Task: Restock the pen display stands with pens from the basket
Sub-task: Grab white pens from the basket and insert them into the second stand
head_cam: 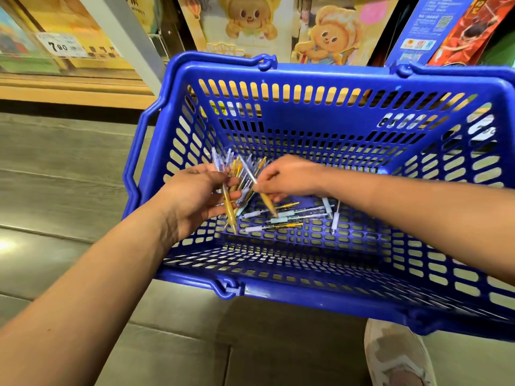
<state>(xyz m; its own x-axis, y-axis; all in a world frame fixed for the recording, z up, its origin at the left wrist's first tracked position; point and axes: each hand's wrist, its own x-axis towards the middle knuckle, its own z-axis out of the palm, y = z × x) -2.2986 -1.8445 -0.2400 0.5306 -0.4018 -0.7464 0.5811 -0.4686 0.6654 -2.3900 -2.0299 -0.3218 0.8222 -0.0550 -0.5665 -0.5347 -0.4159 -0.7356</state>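
Note:
A blue plastic basket (328, 299) stands on the floor in front of me. On its bottom lie several loose pens (281, 218), yellow and pale blue. My left hand (195, 199) reaches inside and grips a bunch of pens (237, 179) that fans out upward. My right hand (289, 176) is right next to that bunch and pinches a yellow pen (268, 203) with its tip pointing down. No pen display stand shows clearly in this view.
Behind the basket rises a shelf with cartoon-bear printed goods (250, 26) and a price tag (62, 45) at the left. A light shoe (395, 355) stands on the grey floor near the basket's front right corner.

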